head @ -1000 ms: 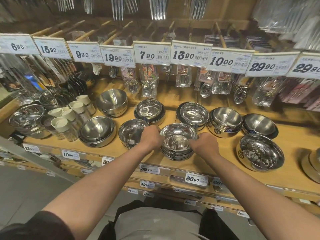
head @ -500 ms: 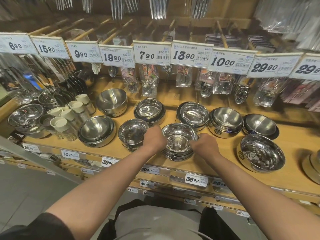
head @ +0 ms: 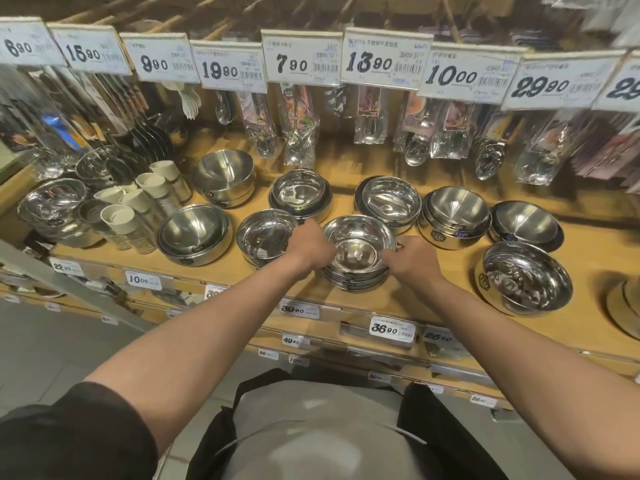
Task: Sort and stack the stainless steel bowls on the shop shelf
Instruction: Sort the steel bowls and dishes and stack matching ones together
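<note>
The left hand [head: 309,249] and the right hand [head: 412,259] sit on opposite sides of a nested stack of shallow bowls [head: 358,254] near the front edge of the wooden shelf [head: 433,306], fingers curled onto its rim, so both appear clamped on the stack; the fingertips themselves are hidden behind the knuckles.

Sorting looks well advanced. Most bowls already stand in nested piles: a matte deep stack at the back [head: 225,181], another matte pile in front of it [head: 195,239], two shiny stacks in the back row [head: 300,197] [head: 388,204], two labelled deep piles to the right [head: 455,218] [head: 524,226], and a shiny bowl [head: 266,237] just beside the left hand. What seems left is settling the held stack into line, and perhaps squaring the large bowl [head: 526,277] standing apart at the right.

Hanging price cards read 6.90, 15.90, 9.90, 19.90, 7.90 [head: 300,58], 13.90, 10.00 and 29.90, each with a barcode and small print too blurred to read. Shelf-edge tags show 10.00, 39.90, 36.90 [head: 391,329], 49.90. Dark stickers on the bowls cannot be made out.
</note>
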Motion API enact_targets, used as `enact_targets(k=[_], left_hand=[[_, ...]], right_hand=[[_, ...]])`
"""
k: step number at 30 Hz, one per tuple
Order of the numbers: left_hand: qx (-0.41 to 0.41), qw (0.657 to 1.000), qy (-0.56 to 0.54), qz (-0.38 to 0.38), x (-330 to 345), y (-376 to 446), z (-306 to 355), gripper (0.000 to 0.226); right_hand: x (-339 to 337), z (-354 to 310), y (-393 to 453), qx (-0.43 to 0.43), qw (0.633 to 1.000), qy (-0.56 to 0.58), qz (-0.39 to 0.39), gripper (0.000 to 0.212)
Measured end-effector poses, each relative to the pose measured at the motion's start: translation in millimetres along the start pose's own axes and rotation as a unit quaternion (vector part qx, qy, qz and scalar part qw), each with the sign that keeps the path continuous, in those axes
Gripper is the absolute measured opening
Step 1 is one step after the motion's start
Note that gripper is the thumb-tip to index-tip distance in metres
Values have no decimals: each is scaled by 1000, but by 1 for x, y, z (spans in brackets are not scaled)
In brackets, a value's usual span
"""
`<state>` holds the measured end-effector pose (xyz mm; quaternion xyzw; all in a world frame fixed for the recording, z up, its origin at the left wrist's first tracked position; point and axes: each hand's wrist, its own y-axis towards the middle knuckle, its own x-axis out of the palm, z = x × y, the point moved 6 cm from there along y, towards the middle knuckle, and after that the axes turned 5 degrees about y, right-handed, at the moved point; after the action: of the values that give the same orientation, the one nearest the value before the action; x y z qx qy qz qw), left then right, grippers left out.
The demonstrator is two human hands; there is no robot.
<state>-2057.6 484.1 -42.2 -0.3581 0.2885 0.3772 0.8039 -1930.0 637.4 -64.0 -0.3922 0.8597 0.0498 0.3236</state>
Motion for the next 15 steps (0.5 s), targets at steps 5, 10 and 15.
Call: enact_targets(k=[5, 10, 15], left_hand=[[-6, 999, -13, 32, -1, -1, -1, 23], [-18, 999, -22, 44, -2, -1, -2, 51], [-36, 998, -30, 41, -3, 0, -3, 47]], right_hand=[[0, -3, 2, 3, 999, 38, 0, 25], [2, -2, 5, 3, 999, 42, -3, 25], [3, 0, 3, 5, 998, 53, -20, 30]])
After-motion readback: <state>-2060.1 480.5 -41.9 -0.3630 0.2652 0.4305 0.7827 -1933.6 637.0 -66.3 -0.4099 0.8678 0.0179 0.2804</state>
